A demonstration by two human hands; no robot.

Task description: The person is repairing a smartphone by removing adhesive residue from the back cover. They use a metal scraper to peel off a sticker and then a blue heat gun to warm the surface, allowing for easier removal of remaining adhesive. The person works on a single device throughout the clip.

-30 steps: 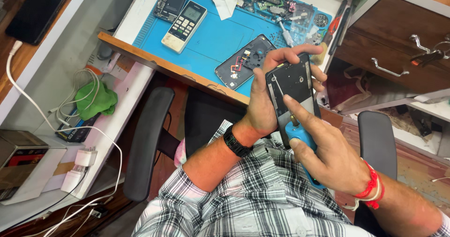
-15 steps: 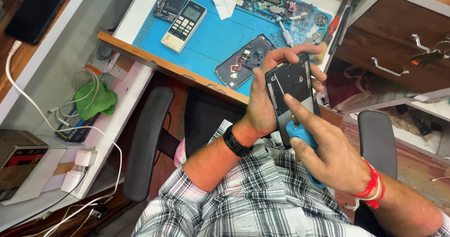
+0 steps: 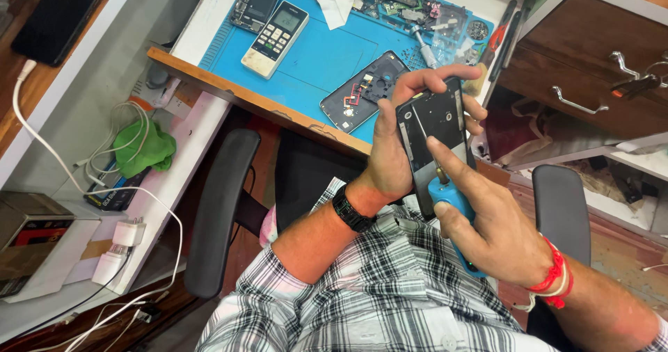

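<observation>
Nothing had shifted noticeably since the earlier frames: the opened phone (image 3: pixel 435 133) remained gripped upright in the left hand (image 3: pixel 393 154), fingers curled over its top edge, above the person's lap and just in front of the desk edge. Against its exposed back the right hand (image 3: pixel 497 230) held a blue electric screwdriver (image 3: pixel 451 206), index finger stretched along the bit. Behind lay a detached phone back cover (image 3: pixel 362 93) on the blue work mat (image 3: pixel 313 60), with a remote control (image 3: pixel 275 28) further off.
</observation>
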